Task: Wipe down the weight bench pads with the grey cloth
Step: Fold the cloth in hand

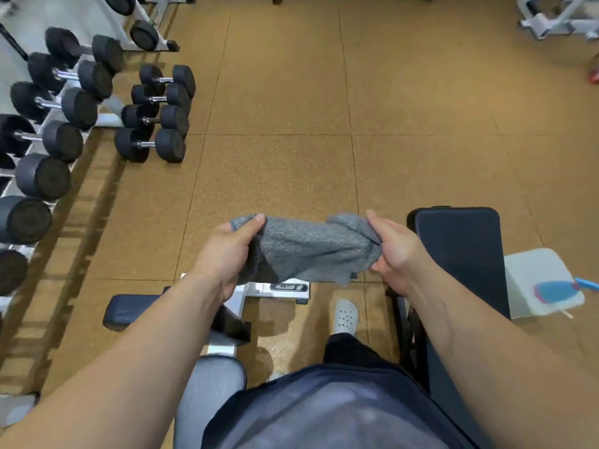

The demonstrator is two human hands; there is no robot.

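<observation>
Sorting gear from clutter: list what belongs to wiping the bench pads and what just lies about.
For the job: grey cloth, gripped by left hand and right hand; bench pad; smaller pad.
Lying about: floor dumbbells; dumbbell rack.

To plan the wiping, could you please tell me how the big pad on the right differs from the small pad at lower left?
The big pad is broad and long; the small pad is short and narrow. The big pad lies beside the right hand; the small pad lies below the left hand, by the white frame. Both are dark, and the grey cloth held between the hands touches neither.
</observation>
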